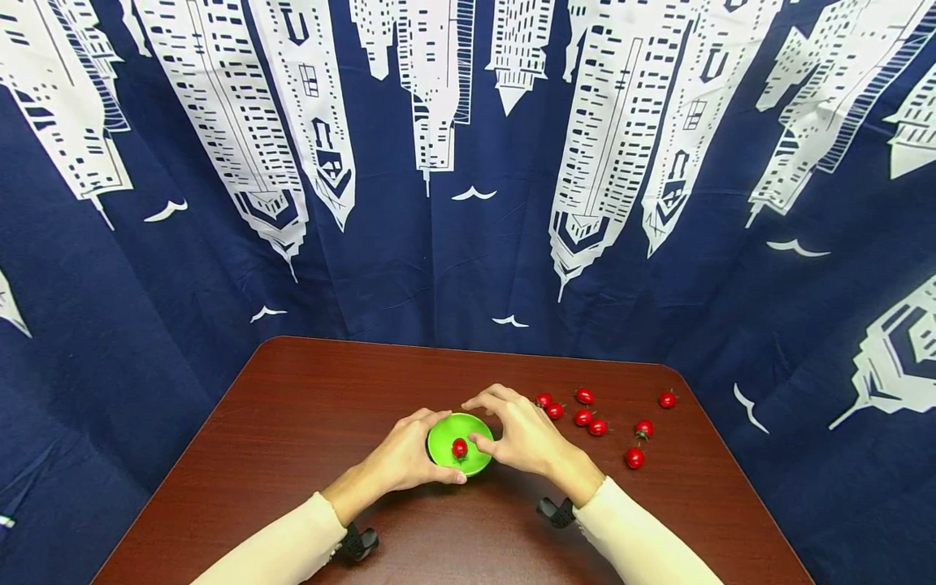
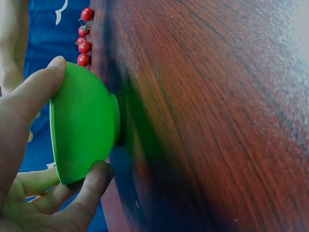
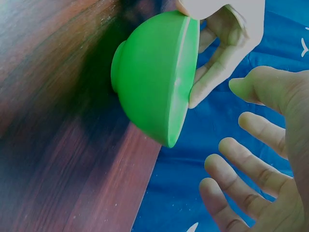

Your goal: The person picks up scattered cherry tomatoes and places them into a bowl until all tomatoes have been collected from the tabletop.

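Observation:
My left hand (image 1: 406, 457) grips a small green bowl (image 1: 441, 439) by its left side, thumb at the near rim and fingers at the far rim. The bowl's foot is right at the wooden tabletop in the left wrist view, where the green wall (image 2: 82, 116) shows from the side. One red cherry tomato (image 1: 459, 448) with a green stem lies inside the bowl. Over the bowl's right edge hovers my right hand (image 1: 528, 432), its fingers spread and nothing between them. In the right wrist view those fingers (image 3: 248, 166) are apart from the bowl.
Several loose cherry tomatoes (image 1: 583, 417) lie to the right of my right hand on the brown wooden table (image 1: 329, 382). One tomato (image 1: 668, 399) sits farther out near the right edge. A blue cloth (image 1: 453, 260) with white buildings hangs behind the table.

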A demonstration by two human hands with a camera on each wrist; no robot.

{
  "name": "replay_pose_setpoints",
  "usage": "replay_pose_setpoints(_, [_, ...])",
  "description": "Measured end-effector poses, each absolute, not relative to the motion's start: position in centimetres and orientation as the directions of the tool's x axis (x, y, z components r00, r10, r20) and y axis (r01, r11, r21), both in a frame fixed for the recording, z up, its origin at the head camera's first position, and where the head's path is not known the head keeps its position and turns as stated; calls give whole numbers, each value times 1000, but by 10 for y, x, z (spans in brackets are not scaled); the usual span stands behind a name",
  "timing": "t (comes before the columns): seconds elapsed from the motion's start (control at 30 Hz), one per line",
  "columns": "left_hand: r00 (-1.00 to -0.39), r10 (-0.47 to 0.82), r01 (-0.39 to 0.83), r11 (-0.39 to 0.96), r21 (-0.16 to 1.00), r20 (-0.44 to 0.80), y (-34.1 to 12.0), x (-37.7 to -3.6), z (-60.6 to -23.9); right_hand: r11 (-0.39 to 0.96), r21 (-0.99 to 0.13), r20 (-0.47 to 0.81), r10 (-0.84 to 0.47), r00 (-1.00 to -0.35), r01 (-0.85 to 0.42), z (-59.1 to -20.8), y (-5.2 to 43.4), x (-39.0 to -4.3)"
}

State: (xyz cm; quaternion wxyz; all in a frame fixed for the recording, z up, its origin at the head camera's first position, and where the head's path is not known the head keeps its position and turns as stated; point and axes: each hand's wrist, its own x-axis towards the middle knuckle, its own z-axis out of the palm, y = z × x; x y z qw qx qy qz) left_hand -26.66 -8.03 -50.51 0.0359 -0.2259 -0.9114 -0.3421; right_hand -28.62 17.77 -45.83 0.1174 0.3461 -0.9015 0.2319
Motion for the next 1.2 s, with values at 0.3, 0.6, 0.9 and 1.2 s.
replay_pose_setpoints(0.3, [-902, 378, 422, 664, 617, 210, -79, -266, -505, 688, -344, 375, -523, -765, -639, -460, 199, -281])
replay_pose_setpoints(0.6, [-908, 368, 409, 670, 620, 201, -79, -265, -504, 729, -360, 372, -461, -806, -583, -464, 228, -273])
replay_pose_setpoints(0.9, [-915, 350, 395, 683, 615, 199, -77, -264, -503, 768, -359, 387, -394, -834, -530, -470, 259, -266])
replay_pose_setpoints(1.2, [-917, 348, 389, 677, 625, 193, -75, -264, -503, 806, -352, 405, -327, -854, -476, -484, 293, -256])
